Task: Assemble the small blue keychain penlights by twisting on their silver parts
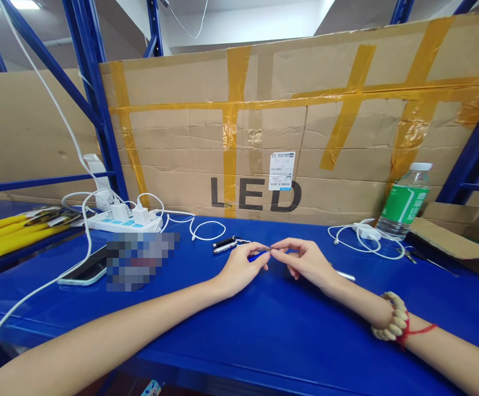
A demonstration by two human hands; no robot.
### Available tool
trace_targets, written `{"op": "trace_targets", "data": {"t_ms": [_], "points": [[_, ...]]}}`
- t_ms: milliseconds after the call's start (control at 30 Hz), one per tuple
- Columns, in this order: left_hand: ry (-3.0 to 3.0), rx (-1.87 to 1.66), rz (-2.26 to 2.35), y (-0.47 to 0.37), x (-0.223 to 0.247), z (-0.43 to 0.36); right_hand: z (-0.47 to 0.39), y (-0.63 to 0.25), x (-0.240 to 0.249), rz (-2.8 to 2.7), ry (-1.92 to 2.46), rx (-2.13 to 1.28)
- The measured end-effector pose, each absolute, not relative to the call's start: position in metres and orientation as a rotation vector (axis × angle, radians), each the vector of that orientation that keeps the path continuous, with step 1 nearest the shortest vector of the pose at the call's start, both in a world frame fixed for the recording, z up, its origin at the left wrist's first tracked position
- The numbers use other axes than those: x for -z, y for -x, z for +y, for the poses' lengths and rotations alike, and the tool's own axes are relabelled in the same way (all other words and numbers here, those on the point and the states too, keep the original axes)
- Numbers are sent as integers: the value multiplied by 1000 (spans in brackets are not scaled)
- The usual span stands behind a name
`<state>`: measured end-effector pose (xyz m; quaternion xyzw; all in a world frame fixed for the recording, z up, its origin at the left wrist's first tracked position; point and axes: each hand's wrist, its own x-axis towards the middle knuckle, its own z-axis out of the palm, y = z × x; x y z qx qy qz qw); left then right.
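Above the blue table, my two hands meet near the middle. My left hand is closed in a pinch on a small, thin dark piece. My right hand pinches at the same spot, its fingertips on the other end of that piece. A blue item shows between the fingers of my left hand, partly hidden. Just beyond my left hand lie a black pen-like tube and a silver tube. A silver rod sticks out from behind my right wrist.
A power strip with chargers and white cables stands at the left, near a phone. At the right are a coiled cable, a green-labelled bottle, tweezers and an open carton. A large cardboard box stands behind.
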<state>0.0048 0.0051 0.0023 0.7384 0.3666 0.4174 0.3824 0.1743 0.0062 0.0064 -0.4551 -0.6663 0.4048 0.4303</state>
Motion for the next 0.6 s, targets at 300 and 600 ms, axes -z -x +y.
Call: {"op": "trace_targets", "data": {"t_ms": [300,600], "points": [[-1904,-1055,922,-5,-3,2,9,-177,-3,-1667,1062,-911],[-1905,-1057,923,-6,-5,1,10,-175,-5,-1629,1038,-969]]}}
